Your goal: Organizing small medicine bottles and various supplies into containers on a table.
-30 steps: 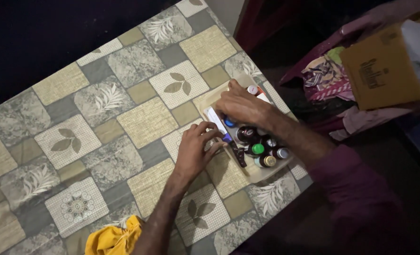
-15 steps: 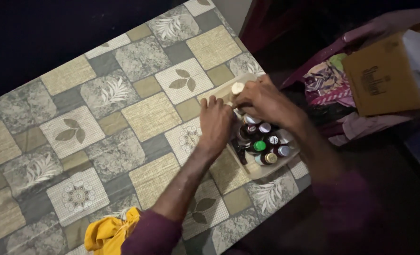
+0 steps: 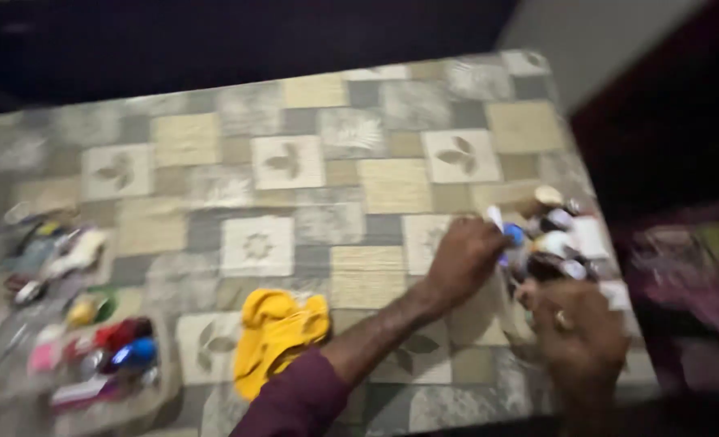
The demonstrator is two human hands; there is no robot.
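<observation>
The cluster of small capped bottles (image 3: 557,243) sits in a pale tray near the right edge of the counter (image 3: 375,186), too blurred to count. My left hand (image 3: 466,257) rests at the tray's left side, fingers curled around a small white-and-blue thing (image 3: 501,226) I cannot make out. My right hand (image 3: 576,336) hangs just below the tray, a ring on one finger; whether it grips anything I cannot tell. A crumpled yellow cloth (image 3: 278,336) lies left of my forearm, and further left a blurred heap of colourful small items (image 3: 84,332).
</observation>
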